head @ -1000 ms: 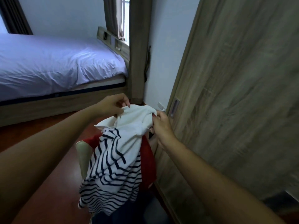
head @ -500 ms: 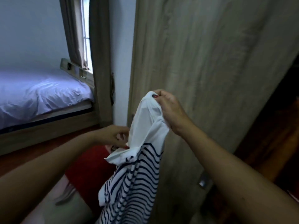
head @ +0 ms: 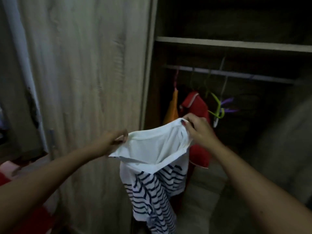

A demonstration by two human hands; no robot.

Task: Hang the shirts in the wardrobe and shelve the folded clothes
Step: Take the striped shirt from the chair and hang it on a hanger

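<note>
Both hands grip the shirt (head: 157,149) by its white top edge, left hand (head: 116,139) and right hand (head: 195,127) spreading it before the open wardrobe. Two garments, orange (head: 172,108) and red (head: 194,105), already hang at the rod's (head: 236,74) left end. This shirt has no hanger yet; spare hangers (head: 217,107) wait just right of them, and no folded clothes show on the shelf (head: 219,43).
</note>
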